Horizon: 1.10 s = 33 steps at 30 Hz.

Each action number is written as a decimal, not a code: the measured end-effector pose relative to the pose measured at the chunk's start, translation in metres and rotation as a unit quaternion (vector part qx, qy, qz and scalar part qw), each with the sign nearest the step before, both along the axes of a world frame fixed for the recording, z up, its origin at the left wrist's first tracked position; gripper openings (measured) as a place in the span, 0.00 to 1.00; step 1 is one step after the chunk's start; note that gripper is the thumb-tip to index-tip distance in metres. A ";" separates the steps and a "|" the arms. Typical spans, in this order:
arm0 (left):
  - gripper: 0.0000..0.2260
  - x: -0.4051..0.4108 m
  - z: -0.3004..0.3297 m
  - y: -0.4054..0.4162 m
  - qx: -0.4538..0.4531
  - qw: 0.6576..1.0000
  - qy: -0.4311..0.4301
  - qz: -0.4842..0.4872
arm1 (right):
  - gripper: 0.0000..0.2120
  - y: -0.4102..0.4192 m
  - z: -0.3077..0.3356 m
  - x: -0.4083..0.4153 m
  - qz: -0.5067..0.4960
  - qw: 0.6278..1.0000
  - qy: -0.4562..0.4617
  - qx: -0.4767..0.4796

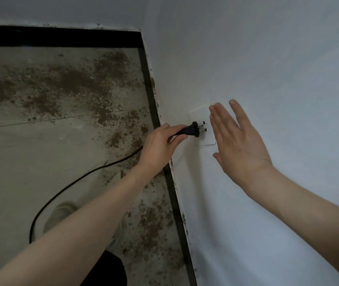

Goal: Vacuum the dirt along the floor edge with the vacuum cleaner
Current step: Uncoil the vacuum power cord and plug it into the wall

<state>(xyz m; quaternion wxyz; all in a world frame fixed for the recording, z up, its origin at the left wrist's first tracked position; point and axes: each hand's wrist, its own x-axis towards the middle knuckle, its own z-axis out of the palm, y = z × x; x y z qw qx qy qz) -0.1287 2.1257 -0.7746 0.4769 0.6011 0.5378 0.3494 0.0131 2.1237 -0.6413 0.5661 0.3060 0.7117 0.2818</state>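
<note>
My left hand [161, 142] pinches a black power plug [189, 130] with its metal prongs pointing at a white wall socket [203, 139], just short of the slots. The plug's black cord [65, 189] trails down across the floor to the left. My right hand [237, 141] is flat with straight fingers against the wall, just right of the socket. Brown dirt [110, 87] is scattered over the grey floor, thickest near the black skirting [154, 112]. The vacuum cleaner itself is out of view.
A white wall [267, 58] fills the right side and meets the floor at a corner at the top. My shoe [61, 213] stands on the floor beneath my left arm, beside the cord's loop.
</note>
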 end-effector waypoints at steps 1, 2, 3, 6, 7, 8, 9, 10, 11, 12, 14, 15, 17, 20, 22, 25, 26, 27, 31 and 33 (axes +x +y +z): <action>0.13 0.000 0.001 0.000 0.015 1.000 0.015 0.004 | 0.38 0.000 0.000 0.000 0.001 1.000 0.002 0.001; 0.13 0.001 0.002 0.000 0.024 0.999 0.026 0.010 | 0.38 -0.001 0.000 0.001 0.001 1.000 0.003 0.000; 0.13 0.001 0.003 0.000 0.028 0.999 0.033 0.018 | 0.38 -0.001 -0.001 0.001 0.001 1.000 0.004 -0.001; 0.12 0.004 0.006 -0.002 0.037 0.998 0.030 0.036 | 0.38 -0.001 -0.001 0.001 0.003 1.000 0.006 -0.003; 0.12 0.006 0.008 -0.002 0.039 0.998 0.024 0.040 | 0.38 -0.001 -0.001 0.001 0.003 1.000 0.007 -0.003; 0.12 0.007 0.009 -0.002 0.041 0.998 0.021 0.043 | 0.38 0.000 -0.001 0.001 0.005 1.000 0.007 -0.003; 0.12 0.008 0.009 -0.001 0.041 0.998 0.023 0.044 | 0.38 0.000 -0.002 0.001 0.006 1.000 0.006 -0.005; 0.12 0.008 0.009 -0.001 0.042 0.998 0.028 0.043 | 0.38 0.000 -0.002 0.000 0.006 1.000 0.006 -0.008; 0.12 0.009 0.009 -0.001 0.046 0.997 0.034 0.041 | 0.38 -0.001 -0.002 0.000 0.005 1.000 0.005 -0.010; 0.12 0.010 0.010 -0.001 0.054 0.997 0.042 0.041 | 0.38 -0.001 -0.003 0.000 0.004 1.000 0.005 -0.011; 0.12 0.012 0.011 -0.001 0.070 0.995 0.053 0.041 | 0.38 -0.001 -0.003 0.000 0.003 1.000 0.006 -0.012; 0.12 0.013 0.011 0.000 0.076 0.995 0.055 0.043 | 0.38 -0.001 -0.003 -0.001 0.002 1.000 0.008 -0.012; 0.11 0.016 0.012 0.002 0.089 0.993 0.061 0.045 | 0.38 0.000 -0.003 -0.001 -0.003 1.000 0.012 -0.013; 0.11 0.020 0.012 0.003 0.117 0.987 0.095 0.046 | 0.38 0.001 -0.004 -0.002 -0.009 1.000 0.012 -0.015; 0.10 0.020 0.014 0.004 0.143 0.982 0.113 0.042 | 0.39 0.002 -0.005 -0.003 -0.012 1.000 0.014 -0.015; 0.09 0.020 0.017 0.005 0.167 0.977 0.128 0.041 | 0.39 0.006 -0.006 -0.004 -0.011 1.000 0.015 -0.017; 0.09 0.020 0.018 0.005 0.168 0.976 0.134 0.040 | 0.38 0.007 -0.007 -0.005 -0.011 1.000 0.016 -0.019; 0.09 0.019 0.020 0.006 0.170 0.974 0.143 0.038 | 0.38 0.007 -0.008 -0.006 -0.012 1.000 0.017 -0.020; 0.09 0.017 0.024 0.010 0.179 0.970 0.162 0.017 | 0.36 0.014 -0.008 -0.008 -0.020 1.000 0.014 -0.018; 0.09 0.017 0.025 0.010 0.173 0.974 0.147 0.015 | 0.36 0.017 -0.006 -0.010 -0.023 0.999 0.025 -0.017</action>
